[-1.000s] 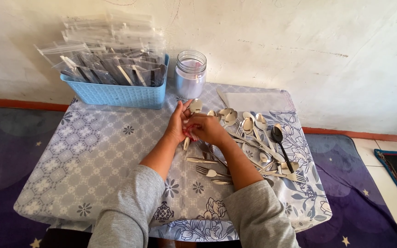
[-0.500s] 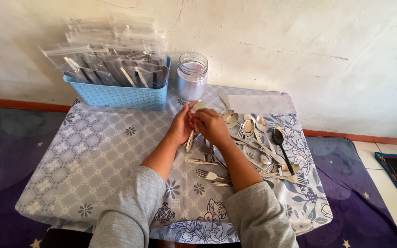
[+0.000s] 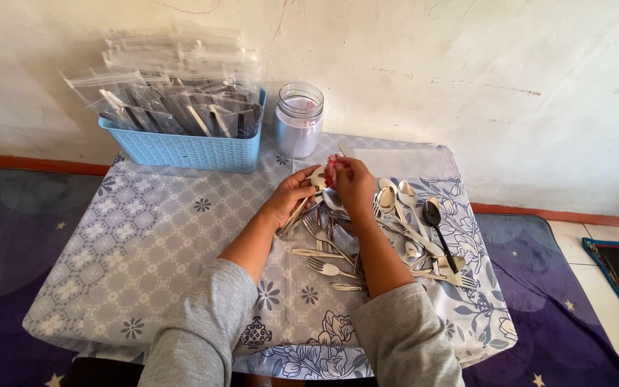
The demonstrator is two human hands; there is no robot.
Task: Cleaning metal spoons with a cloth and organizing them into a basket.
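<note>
Right hand has lifted toward the glass jar, fingers pinching a small red cloth against a spoon; left hand grips the spoon's handle, just in front of the jar.

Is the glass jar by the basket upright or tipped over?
Upright: the glass jar stands on its base beside the blue basket, mouth facing up.

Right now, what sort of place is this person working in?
Probably a home room used for packing cutlery by hand. A low table under a floral cloth stands against a scuffed plaster wall, on a purple carpet. Loose spoons and forks lie beside a blue basket of bagged cutlery.
</note>
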